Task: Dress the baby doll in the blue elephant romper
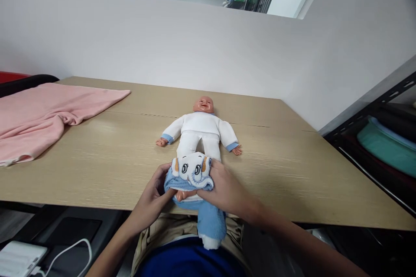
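A baby doll (pixel 199 127) in a white suit with blue cuffs lies on its back on the wooden table (pixel 97 160), head away from me. At its feet I hold a blue and white garment (pixel 193 173) with an elephant face on it. My left hand (pixel 152 197) grips the garment's left side and my right hand (pixel 225 188) grips its right side. A doll foot shows under the fabric between my thumbs. One blue leg of the garment hangs off the table's front edge.
A pink cloth (pixel 39 114) lies spread on the table's left part. White partition walls stand behind and to the right. A black shelf with a teal basin (pixel 388 145) is at the right. A white device with a cable (pixel 19 257) lies low at the left.
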Tool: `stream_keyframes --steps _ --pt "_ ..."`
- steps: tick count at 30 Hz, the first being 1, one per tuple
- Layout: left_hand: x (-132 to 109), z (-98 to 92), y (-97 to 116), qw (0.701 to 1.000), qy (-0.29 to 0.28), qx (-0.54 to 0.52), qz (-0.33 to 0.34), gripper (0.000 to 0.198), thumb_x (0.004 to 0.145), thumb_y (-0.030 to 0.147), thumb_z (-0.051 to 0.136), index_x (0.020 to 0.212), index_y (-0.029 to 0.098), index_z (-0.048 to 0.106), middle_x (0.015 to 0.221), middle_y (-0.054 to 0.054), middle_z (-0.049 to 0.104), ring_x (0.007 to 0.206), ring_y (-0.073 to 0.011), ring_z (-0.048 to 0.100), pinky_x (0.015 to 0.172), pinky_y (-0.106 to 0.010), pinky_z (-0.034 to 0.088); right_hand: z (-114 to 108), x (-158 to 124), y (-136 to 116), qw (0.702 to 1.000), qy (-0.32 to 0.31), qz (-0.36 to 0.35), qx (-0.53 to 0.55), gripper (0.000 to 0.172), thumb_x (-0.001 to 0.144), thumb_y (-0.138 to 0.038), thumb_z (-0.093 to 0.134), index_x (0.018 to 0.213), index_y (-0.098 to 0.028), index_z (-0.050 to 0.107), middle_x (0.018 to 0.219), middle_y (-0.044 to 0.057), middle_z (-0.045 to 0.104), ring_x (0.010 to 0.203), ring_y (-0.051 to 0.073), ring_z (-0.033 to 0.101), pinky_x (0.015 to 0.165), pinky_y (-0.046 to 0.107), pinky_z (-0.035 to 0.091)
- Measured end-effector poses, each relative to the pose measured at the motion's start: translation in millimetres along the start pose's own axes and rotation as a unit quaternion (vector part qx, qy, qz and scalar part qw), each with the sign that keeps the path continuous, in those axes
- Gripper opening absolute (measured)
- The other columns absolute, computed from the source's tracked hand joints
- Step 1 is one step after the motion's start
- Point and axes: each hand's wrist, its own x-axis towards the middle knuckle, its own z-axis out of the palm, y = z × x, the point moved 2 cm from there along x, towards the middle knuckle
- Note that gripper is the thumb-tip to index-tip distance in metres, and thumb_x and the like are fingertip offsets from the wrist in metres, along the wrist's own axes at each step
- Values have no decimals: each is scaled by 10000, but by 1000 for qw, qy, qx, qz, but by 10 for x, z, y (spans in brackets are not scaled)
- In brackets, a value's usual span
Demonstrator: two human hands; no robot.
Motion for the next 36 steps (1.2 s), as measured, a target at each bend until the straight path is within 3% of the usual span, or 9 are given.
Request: stream_keyframes --steps 7,11,15,19,21,25,30,33,36 --pt "362 -204 124 990 -75 101 62 295 1041 359 661 1286 200 703 1468 -138 648 1429 -304 553 1239 -430 419 -129 200 251 991 -33 -93 -92 262 943 -265 742 1198 -242 797 1195 80 800 1087 259 728 1007 387 555" --pt "607 -269 290 978 -148 135 63 311 992 382 720 1244 207 769 1492 -141 650 1434 -333 550 1252 -465 402 -256 467 435 973 -109 -175 -103 284 911 -222 756 1187 -254 812 1197 58 830 1072 252 747 1019 382 553" --pt "816 -334 366 973 -202 109 -4 463 879 443 832 1255 188 742 1285 -118 741 1277 -337 636 1163 -480 486 -377 654 426 968 -135 -161 -136 255 870 -346 825 1103 -243 816 1167 60 832 1037 264 740 996 391 548" --pt "907 -438 337 967 -228 106 -41 538 797 506 887 1189 187 704 1142 -57 717 1138 -288 647 1016 -399 552 -458 541 335 976 -111 -122 -139 128 845 -346 810 909 -237 789 939 31 808 867 240 715 896 375 548" --pt "921 -477 335 961 -251 114 -38 464 846 518 851 1133 187 699 1094 -48 697 1071 -259 639 953 -356 556 -508 413 355 983 -93 -103 -117 181 857 -372 816 968 -229 792 1019 52 805 958 263 723 952 394 546" --pt "948 -524 405 954 -251 166 -16 319 960 504 744 1062 203 715 1070 -41 685 1047 -235 625 956 -329 546 -604 154 526 993 -93 -74 -16 557 903 -536 827 1347 -218 717 1385 122 712 1283 320 648 1142 469 482" --pt "1028 -577 556 937 -269 225 1 356 980 512 703 1162 213 765 1148 -72 728 1145 -279 643 1045 -379 540 -582 -47 783 992 -15 17 121 405 1004 -553 699 1200 -200 727 1155 73 727 1131 268 671 1052 417 524" --pt "1135 -567 705 925 -265 273 -10 420 973 550 698 1235 225 752 1150 -69 737 1099 -274 670 1005 -366 545 -457 -83 844 971 -32 33 235 462 993 -608 687 1220 -206 683 1101 46 689 1076 238 663 977 371 544" --pt "1281 -407 925 899 -228 373 19 561 869 613 801 1296 253 742 1198 -78 722 1152 -299 643 985 -353 531 -358 -69 795 952 -69 33 297 538 963 -631 718 1317 -234 640 1195 52 671 1150 248 651 1035 385 526"
